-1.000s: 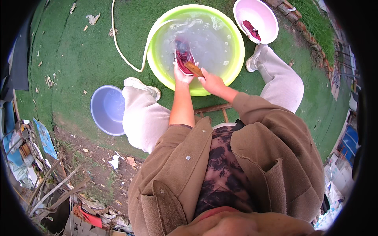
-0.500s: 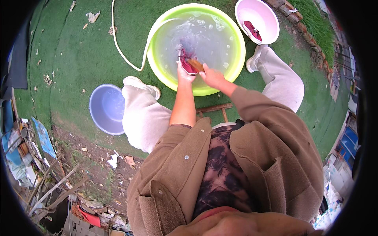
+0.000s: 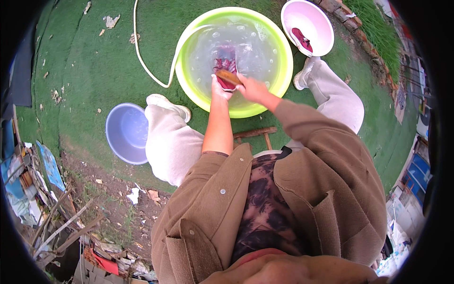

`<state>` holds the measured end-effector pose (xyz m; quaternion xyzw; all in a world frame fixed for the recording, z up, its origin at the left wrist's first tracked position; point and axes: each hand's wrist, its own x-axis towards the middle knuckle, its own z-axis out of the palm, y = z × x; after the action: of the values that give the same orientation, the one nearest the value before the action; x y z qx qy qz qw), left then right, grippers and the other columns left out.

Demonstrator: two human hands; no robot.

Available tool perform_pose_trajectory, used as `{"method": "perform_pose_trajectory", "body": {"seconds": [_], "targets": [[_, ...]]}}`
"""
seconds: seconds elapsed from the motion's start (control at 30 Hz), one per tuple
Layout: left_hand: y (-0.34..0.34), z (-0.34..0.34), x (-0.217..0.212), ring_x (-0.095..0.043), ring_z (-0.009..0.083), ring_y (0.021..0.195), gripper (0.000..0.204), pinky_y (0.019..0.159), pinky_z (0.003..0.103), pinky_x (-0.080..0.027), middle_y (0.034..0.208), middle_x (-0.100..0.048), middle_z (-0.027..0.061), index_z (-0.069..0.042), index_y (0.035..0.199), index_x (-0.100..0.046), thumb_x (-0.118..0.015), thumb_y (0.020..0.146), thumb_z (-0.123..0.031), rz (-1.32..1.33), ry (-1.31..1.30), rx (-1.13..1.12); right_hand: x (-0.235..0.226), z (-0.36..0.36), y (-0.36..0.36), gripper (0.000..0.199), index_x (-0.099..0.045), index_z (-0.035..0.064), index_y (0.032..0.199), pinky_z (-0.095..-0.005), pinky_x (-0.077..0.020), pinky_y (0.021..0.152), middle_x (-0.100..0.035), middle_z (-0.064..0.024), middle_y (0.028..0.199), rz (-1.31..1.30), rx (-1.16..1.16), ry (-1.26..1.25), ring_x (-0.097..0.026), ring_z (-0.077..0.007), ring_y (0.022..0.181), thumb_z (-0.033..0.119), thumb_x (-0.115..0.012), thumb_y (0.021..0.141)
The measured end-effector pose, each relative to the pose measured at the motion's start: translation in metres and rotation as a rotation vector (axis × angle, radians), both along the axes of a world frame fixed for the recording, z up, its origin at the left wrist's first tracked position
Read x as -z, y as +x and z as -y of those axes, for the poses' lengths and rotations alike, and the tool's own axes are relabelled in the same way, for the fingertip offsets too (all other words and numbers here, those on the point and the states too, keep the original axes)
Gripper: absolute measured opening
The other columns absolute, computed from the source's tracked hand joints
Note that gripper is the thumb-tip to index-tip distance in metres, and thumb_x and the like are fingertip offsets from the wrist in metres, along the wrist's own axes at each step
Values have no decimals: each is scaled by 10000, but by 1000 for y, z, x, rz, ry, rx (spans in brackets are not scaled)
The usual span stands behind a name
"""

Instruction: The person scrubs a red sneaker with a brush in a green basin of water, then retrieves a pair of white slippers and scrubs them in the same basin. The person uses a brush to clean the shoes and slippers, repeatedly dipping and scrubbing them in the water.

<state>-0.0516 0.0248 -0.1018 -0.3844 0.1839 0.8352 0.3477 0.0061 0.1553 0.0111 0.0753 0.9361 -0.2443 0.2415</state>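
Observation:
A dark red shoe [image 3: 226, 64] with a pale sole is held over a big lime-green tub [image 3: 287, 61], its toe end down in the cloudy, bubbly water. My left hand [image 3: 221, 89] grips the shoe around its heel end. In my right hand [image 3: 252, 89] is a wooden brush [image 3: 228, 76], laid across the shoe's opening; its bristles are hidden. A second dark red shoe [image 3: 301, 41] leans inside a pink basin [image 3: 324, 26] beyond the tub on the right.
A pale hose [image 3: 150, 71] runs over the tub's left rim into the water. The blue basin [image 3: 125, 135] stands beside my left leg. Behind my legs is a low wooden stool [image 3: 257, 132]. Scrap and sticks [image 3: 71, 227] lie at the lower left.
My right hand and the brush have shifted slightly left along the shoe, toward my left hand. The left hand keeps its grip on the shoe.

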Motion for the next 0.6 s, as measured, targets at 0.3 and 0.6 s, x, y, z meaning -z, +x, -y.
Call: {"method": "perform_pose_trajectory", "body": {"seconds": [0.3,0.6], "targets": [[-7,0,6,-543,340,1164,552,898,576,-485,1271,-568,133,-144,1324,-492,-290,999,-540,-33,-6,-69,16,-11,-6,567,-395,215,1448,-491,-478,849,-639,-194,1044,34,151,-3,-612,-374,1006,411,-508,928],[-2,-4,25,-683,282,899,294,790,409,-586,1056,-652,174,-8,1212,-529,-518,925,-74,-250,-297,77,-28,-15,5,608,-387,104,1446,-475,-454,922,-627,-219,1177,201,207,-103,-599,-387,1085,435,-443,939]]}}
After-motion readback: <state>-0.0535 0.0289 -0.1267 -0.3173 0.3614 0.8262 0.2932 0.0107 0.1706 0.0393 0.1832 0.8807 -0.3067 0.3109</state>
